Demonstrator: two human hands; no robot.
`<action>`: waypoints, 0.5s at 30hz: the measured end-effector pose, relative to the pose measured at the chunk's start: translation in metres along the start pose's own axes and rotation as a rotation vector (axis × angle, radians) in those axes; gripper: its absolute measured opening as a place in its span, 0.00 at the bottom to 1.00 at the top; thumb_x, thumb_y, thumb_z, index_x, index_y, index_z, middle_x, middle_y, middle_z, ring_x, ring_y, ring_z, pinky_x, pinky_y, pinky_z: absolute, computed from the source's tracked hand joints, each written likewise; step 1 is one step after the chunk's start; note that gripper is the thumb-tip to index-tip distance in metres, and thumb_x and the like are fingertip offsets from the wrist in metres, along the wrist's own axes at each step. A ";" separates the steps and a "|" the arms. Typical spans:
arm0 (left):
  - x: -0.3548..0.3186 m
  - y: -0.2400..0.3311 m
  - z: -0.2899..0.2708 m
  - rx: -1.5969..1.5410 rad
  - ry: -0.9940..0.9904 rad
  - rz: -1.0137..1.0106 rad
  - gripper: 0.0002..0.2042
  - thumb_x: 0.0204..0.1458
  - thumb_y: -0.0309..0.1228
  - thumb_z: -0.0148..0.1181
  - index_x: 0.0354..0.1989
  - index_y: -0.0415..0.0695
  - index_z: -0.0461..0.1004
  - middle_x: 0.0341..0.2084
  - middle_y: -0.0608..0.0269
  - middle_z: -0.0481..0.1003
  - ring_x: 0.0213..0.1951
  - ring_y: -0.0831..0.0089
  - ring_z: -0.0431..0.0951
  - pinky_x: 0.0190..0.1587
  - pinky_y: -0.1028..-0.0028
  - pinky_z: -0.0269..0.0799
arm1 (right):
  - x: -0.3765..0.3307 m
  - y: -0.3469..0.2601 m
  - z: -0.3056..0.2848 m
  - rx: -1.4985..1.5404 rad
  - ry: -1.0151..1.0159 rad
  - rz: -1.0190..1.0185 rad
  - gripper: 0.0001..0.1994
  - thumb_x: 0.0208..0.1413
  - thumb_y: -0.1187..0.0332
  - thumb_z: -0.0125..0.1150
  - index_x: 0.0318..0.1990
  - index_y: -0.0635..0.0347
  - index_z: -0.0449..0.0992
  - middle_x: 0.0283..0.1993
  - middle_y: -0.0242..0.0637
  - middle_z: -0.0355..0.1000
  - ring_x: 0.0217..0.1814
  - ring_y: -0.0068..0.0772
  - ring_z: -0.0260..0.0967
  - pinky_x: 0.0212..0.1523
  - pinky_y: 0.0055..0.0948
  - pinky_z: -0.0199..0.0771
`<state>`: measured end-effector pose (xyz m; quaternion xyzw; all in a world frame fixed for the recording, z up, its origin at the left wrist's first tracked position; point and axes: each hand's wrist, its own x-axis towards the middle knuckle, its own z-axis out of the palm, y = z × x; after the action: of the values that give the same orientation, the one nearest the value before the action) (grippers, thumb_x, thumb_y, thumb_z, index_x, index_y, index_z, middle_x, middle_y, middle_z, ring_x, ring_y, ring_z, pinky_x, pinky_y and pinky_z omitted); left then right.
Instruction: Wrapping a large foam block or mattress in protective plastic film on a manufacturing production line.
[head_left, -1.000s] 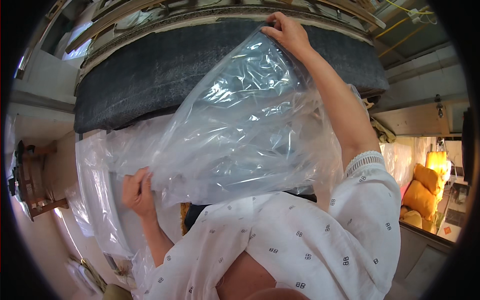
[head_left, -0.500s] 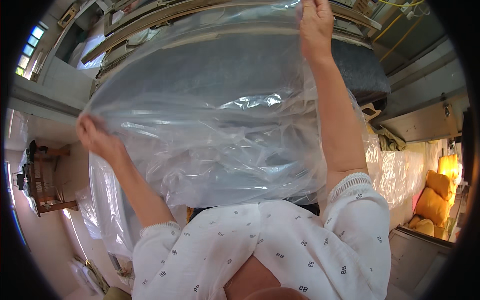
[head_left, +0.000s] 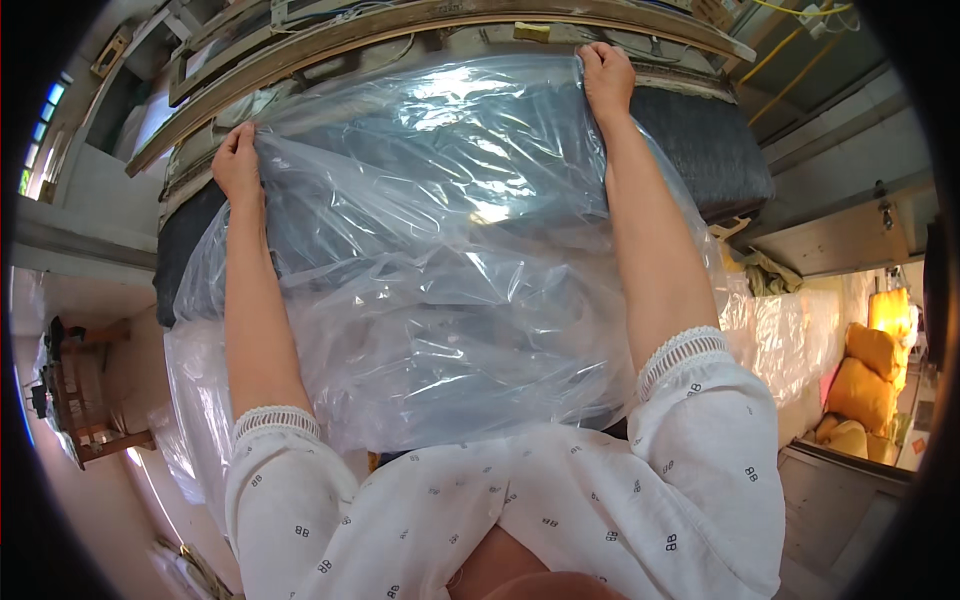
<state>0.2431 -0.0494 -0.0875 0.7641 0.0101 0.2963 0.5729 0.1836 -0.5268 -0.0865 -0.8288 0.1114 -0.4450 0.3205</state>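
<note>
A large clear plastic sheet is stretched between my two hands over a dark padded surface. My left hand pinches its far left edge. At the far right, my right hand grips the far edge, fingers closed and arm reaching well forward. Between the hands the film lies fairly flat and shines with glare. Closer to my body it gathers in loose folds, and part of it hangs down at the left side.
A long wooden bar runs across the far side, with a small yellow block beside it. Yellow cords hang at the far right. Orange cushions sit at the right, and a wooden rack stands at the left.
My left hand has moved far forward and to the right, carrying its edge of the sheet. My right hand has come slightly nearer and lower. The sheet's far part now lies flatter.
</note>
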 end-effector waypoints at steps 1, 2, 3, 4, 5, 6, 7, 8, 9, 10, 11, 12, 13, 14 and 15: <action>0.003 0.002 0.003 0.089 0.028 0.022 0.09 0.47 0.33 0.58 0.32 0.40 0.78 0.25 0.67 0.76 0.29 0.80 0.71 0.34 0.79 0.65 | 0.001 0.003 0.001 -0.006 0.001 -0.002 0.10 0.45 0.62 0.57 0.27 0.58 0.77 0.27 0.42 0.67 0.33 0.44 0.66 0.35 0.37 0.64; 0.005 0.003 0.002 0.148 0.025 0.034 0.11 0.44 0.35 0.60 0.31 0.40 0.77 0.23 0.65 0.75 0.27 0.78 0.71 0.34 0.78 0.65 | 0.000 0.003 0.000 -0.026 -0.002 0.000 0.09 0.44 0.62 0.58 0.27 0.58 0.76 0.29 0.43 0.67 0.34 0.44 0.66 0.36 0.37 0.64; 0.007 0.003 0.002 0.144 0.024 0.029 0.11 0.44 0.35 0.60 0.31 0.40 0.77 0.23 0.65 0.75 0.27 0.78 0.71 0.34 0.78 0.65 | 0.000 0.002 0.000 -0.046 -0.005 0.003 0.09 0.44 0.62 0.58 0.27 0.59 0.75 0.30 0.43 0.66 0.35 0.45 0.65 0.37 0.38 0.64; 0.007 0.004 0.001 0.247 0.015 0.029 0.12 0.42 0.37 0.61 0.30 0.40 0.76 0.21 0.64 0.74 0.27 0.77 0.71 0.34 0.78 0.65 | 0.000 0.002 0.000 -0.051 -0.007 0.002 0.09 0.44 0.62 0.58 0.27 0.59 0.75 0.30 0.43 0.66 0.35 0.45 0.65 0.37 0.38 0.64; 0.008 0.008 0.001 0.350 0.003 0.032 0.13 0.41 0.38 0.62 0.29 0.40 0.75 0.20 0.64 0.74 0.26 0.77 0.71 0.33 0.78 0.65 | 0.000 0.001 0.001 -0.118 0.046 0.003 0.10 0.42 0.62 0.59 0.28 0.58 0.73 0.33 0.44 0.65 0.38 0.46 0.64 0.40 0.39 0.63; 0.006 0.013 0.004 0.408 0.045 0.028 0.14 0.39 0.40 0.62 0.26 0.40 0.72 0.17 0.63 0.71 0.24 0.72 0.70 0.33 0.75 0.65 | -0.001 0.000 0.002 -0.184 0.098 0.003 0.11 0.41 0.62 0.60 0.29 0.58 0.71 0.35 0.45 0.64 0.40 0.47 0.62 0.42 0.40 0.62; 0.006 0.014 0.004 0.407 0.041 0.028 0.14 0.39 0.40 0.62 0.26 0.40 0.72 0.17 0.63 0.71 0.24 0.72 0.70 0.33 0.75 0.65 | -0.003 -0.001 0.003 -0.188 0.099 0.006 0.11 0.41 0.62 0.60 0.29 0.58 0.71 0.35 0.45 0.64 0.40 0.47 0.62 0.42 0.40 0.62; 0.008 0.014 0.002 0.527 0.038 0.033 0.15 0.40 0.41 0.62 0.25 0.40 0.71 0.18 0.62 0.70 0.25 0.69 0.70 0.34 0.74 0.65 | -0.004 -0.009 0.002 -0.229 0.102 0.089 0.13 0.40 0.62 0.61 0.30 0.59 0.68 0.38 0.46 0.61 0.43 0.48 0.60 0.45 0.40 0.60; 0.008 0.015 -0.002 0.649 0.036 0.038 0.15 0.40 0.42 0.61 0.24 0.41 0.70 0.18 0.61 0.69 0.26 0.66 0.69 0.35 0.72 0.65 | -0.004 -0.014 0.002 -0.269 0.102 0.172 0.15 0.39 0.62 0.62 0.31 0.59 0.66 0.41 0.47 0.59 0.46 0.49 0.58 0.47 0.41 0.58; 0.007 0.016 -0.008 0.651 0.040 0.034 0.15 0.40 0.42 0.61 0.24 0.41 0.70 0.18 0.61 0.69 0.26 0.66 0.69 0.35 0.72 0.65 | -0.005 -0.015 0.003 -0.267 0.098 0.169 0.15 0.39 0.62 0.62 0.31 0.59 0.66 0.41 0.47 0.59 0.46 0.49 0.58 0.47 0.41 0.58; 0.006 0.016 -0.006 0.708 0.009 0.059 0.16 0.41 0.43 0.60 0.24 0.40 0.69 0.21 0.59 0.69 0.29 0.64 0.69 0.37 0.70 0.64 | -0.003 -0.011 0.000 -0.252 0.114 0.203 0.15 0.40 0.62 0.60 0.32 0.61 0.65 0.41 0.48 0.58 0.47 0.49 0.57 0.48 0.41 0.57; 0.005 0.015 -0.005 0.766 -0.021 0.084 0.17 0.42 0.44 0.59 0.24 0.40 0.69 0.23 0.57 0.68 0.31 0.61 0.68 0.39 0.69 0.64 | -0.001 -0.008 -0.001 -0.236 0.129 0.237 0.15 0.41 0.63 0.59 0.33 0.62 0.64 0.41 0.48 0.57 0.48 0.50 0.56 0.49 0.41 0.56; 0.006 0.014 -0.003 0.758 -0.026 0.081 0.17 0.42 0.44 0.59 0.24 0.40 0.69 0.23 0.57 0.68 0.31 0.61 0.68 0.39 0.69 0.64 | 0.002 -0.004 -0.003 -0.245 0.131 0.234 0.15 0.41 0.63 0.59 0.33 0.62 0.64 0.41 0.48 0.57 0.48 0.50 0.56 0.49 0.41 0.56; 0.004 0.016 -0.006 0.681 -0.031 0.055 0.18 0.42 0.45 0.58 0.24 0.39 0.69 0.25 0.55 0.68 0.33 0.61 0.68 0.40 0.68 0.63 | 0.002 0.001 -0.002 -0.178 0.187 0.229 0.14 0.41 0.64 0.58 0.33 0.63 0.64 0.41 0.49 0.57 0.47 0.51 0.56 0.49 0.41 0.56; 0.004 0.019 -0.008 0.603 -0.035 0.028 0.18 0.43 0.45 0.57 0.24 0.39 0.69 0.28 0.53 0.68 0.35 0.60 0.68 0.41 0.68 0.62 | 0.004 0.007 -0.002 -0.112 0.243 0.224 0.14 0.42 0.64 0.56 0.32 0.63 0.64 0.42 0.50 0.57 0.46 0.51 0.55 0.50 0.40 0.55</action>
<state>0.2366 -0.0476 -0.0681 0.9049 0.0771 0.2747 0.3159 0.1849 -0.5350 -0.0873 -0.7680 0.2655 -0.4964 0.3054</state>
